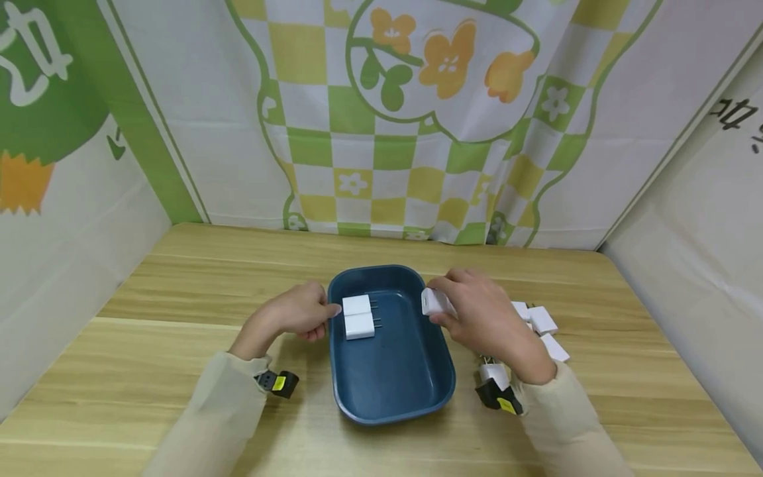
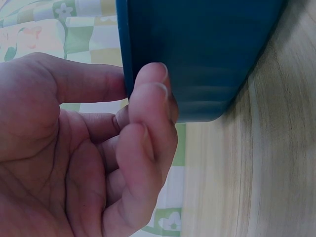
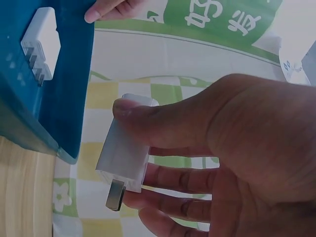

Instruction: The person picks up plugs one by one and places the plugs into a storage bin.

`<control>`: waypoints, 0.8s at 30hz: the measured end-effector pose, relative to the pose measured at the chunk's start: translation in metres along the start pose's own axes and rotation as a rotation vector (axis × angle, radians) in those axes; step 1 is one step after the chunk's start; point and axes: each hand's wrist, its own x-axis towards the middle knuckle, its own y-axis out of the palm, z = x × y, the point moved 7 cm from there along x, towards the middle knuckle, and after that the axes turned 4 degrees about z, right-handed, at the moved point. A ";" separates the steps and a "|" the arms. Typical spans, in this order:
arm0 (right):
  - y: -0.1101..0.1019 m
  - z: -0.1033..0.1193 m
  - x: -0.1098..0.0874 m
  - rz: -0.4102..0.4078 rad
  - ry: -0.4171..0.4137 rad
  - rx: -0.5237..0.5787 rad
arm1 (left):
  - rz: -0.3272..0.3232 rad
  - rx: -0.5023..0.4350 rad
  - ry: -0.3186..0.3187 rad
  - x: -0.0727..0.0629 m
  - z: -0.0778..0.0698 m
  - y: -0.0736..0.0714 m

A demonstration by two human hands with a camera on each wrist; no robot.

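Beige-sleeved left hand [image 1: 301, 311] pinched a blue rectangular tray [image 1: 393, 371] by its rim; right hand [image 1: 485, 315] gripped a white boxy charger [image 1: 434, 303]; Chinese characters [image 3: 203, 13] showed beyond the worktop's [image 1: 179, 285] left edge.

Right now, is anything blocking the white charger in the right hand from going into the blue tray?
Nothing visible blocks it. The white charger in the right hand is at the right rim of the blue tray, apparently above it. The two chargers inside lie along the opposite side, leaving bare floor between.
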 end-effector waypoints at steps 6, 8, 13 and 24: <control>0.002 0.008 0.000 -0.003 -0.033 0.001 | 0.000 -0.002 -0.016 0.000 -0.001 0.000; 0.003 0.011 0.000 -0.002 -0.042 -0.005 | 0.000 -0.002 -0.021 -0.001 -0.001 0.001; 0.004 0.017 0.002 0.012 -0.052 -0.026 | -0.001 -0.004 -0.015 -0.001 -0.001 0.001; 0.010 0.038 0.016 0.079 -0.129 -0.038 | -0.004 -0.007 0.000 -0.001 -0.001 0.000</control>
